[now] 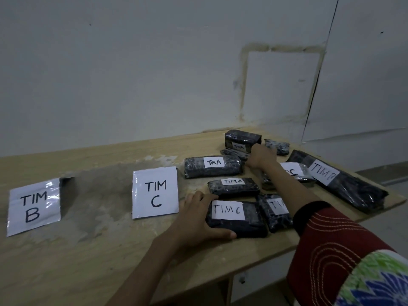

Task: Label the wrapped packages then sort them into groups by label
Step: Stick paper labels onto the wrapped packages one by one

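Note:
Several black wrapped packages with white labels lie on the right half of the wooden table (92,250). My left hand (198,219) grips the near-left package labelled TIM C (238,224), thumb at its front edge, fingers over its left end. My right hand (261,156) reaches far back and rests on a small package (234,153) beside the rear TIM A package (242,140); its fingers are hidden. Two more TIM A packages (212,167) (234,187) lie between my hands. A long package (344,184) lies at the right.
Two white sign sheets lie flat on the table: TIM B (33,206) at the left and TIM C (155,193) in the middle. A white wall stands behind. The table's right edge runs just past the long package.

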